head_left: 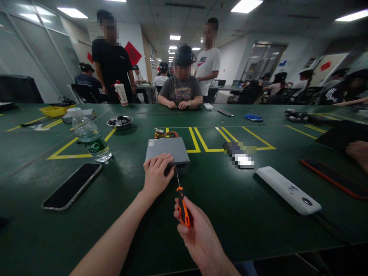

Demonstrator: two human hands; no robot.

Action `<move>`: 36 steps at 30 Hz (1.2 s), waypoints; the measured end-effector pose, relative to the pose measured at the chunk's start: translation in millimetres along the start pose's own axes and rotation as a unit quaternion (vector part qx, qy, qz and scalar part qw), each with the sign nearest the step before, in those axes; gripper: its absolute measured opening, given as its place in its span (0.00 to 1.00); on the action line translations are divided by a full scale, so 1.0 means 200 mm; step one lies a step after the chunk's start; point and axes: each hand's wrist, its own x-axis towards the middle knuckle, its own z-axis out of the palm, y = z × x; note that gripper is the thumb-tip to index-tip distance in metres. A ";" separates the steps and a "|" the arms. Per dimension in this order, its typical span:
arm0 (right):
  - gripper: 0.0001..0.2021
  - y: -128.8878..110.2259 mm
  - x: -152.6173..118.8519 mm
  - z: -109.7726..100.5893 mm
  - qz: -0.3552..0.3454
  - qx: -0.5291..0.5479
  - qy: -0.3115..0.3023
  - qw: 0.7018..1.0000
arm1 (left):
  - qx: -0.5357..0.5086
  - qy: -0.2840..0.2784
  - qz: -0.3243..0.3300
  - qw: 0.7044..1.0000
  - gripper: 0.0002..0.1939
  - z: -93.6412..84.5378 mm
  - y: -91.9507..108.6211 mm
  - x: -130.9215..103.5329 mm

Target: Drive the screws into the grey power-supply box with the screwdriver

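A grey metal box (169,147) with a bundle of coloured wires at its far side lies on the green table (120,230). Over its near left part rests my left hand (158,172), fingers on the top face and thumb at the near edge. My right hand (195,230) is closed around the orange and black handle of a screwdriver (183,207). The screwdriver's thin shaft points away from me, its tip at the near side of the box. Whether the tip sits on a screw is too small to tell.
To the left are a phone (71,186), a plastic bottle (92,138) and a metal bowl (120,122). A white device (287,189) and an orange-edged phone (335,178) lie right. A person (182,90) sits opposite; another person's hand (358,153) is at the right edge.
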 end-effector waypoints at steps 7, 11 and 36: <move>0.07 0.03 0.03 0.00 0.004 0.012 -0.011 1.000 | 0.000 0.001 -0.003 1.000 0.12 0.00 0.00 0.00; 0.09 0.03 0.02 0.00 -0.024 0.008 -0.019 0.999 | -0.002 0.000 -0.002 1.000 0.12 0.00 0.00 0.00; 0.09 -0.06 0.05 -0.17 0.017 0.079 -0.089 0.993 | 0.011 0.001 0.003 1.000 0.11 -0.02 0.01 0.01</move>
